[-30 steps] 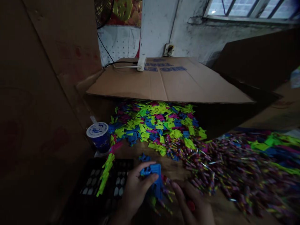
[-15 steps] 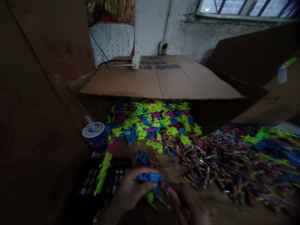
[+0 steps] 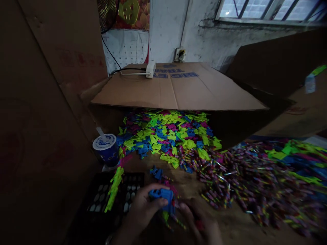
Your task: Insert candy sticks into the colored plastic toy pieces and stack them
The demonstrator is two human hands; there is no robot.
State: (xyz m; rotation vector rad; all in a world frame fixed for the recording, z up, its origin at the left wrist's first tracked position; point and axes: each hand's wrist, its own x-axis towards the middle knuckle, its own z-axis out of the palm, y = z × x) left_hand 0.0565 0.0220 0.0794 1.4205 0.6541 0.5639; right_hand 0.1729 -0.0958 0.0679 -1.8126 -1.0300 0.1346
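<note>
My left hand [image 3: 146, 209] grips a blue plastic piece [image 3: 165, 197] between thumb and fingers, low in the middle of the view. Just right of it is my right hand [image 3: 199, 217], its fingers bent around something red [image 3: 199, 224] that is mostly hidden and blurred. The fingertips of that hand are close to the blue piece's right edge, where a small red part shows. Under and beside the hands lie patterned sticks [image 3: 178, 221] and a yellow-green piece [image 3: 165, 215]. Another blue piece [image 3: 156, 173] rests on the table just beyond them.
Yellow-green, blue and pink pieces [image 3: 166, 132] are heaped under a cardboard flap [image 3: 178, 92]. Many patterned sticks [image 3: 230, 177] spread to the right. At left are a blue cup [image 3: 106, 153], a black crate [image 3: 98, 187] and yellow-green pieces [image 3: 114, 189] on it.
The view has shifted slightly, so the scene sits a little lower and further right. My right hand has moved slightly down and left; my left hand still holds the blue piece.
</note>
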